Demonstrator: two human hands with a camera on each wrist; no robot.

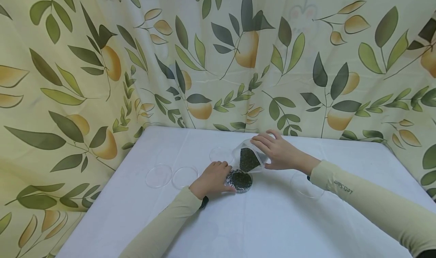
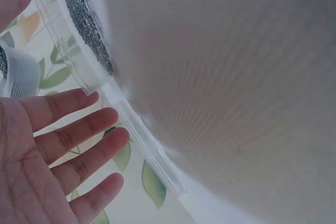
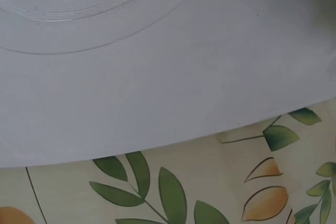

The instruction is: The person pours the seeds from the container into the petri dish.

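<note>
A clear round petri dish (image 1: 243, 191) on the white-covered table holds dark granules (image 1: 239, 180) with some pale material around them. My left hand (image 1: 214, 179) steadies it from the left, thumb on the near side and index finger at the rim, the other fingers spread apart. Just above the dish, my right hand (image 1: 280, 150) grips a translucent plastic cup (image 1: 257, 169) tipped over toward it. Dark granules lie inside the tilted cup. At the left edge of the left wrist view, the cup's ribbed wall (image 2: 25, 74) shows. The right wrist view shows no hand.
Two clear empty dishes (image 1: 158, 175) lie side by side on the left. Another clear dish (image 1: 220, 155) lies behind my left hand, and one more (image 1: 307, 185) is under my right forearm. A leaf-and-fruit patterned curtain (image 1: 204, 80) hangs behind the table (image 1: 272, 224).
</note>
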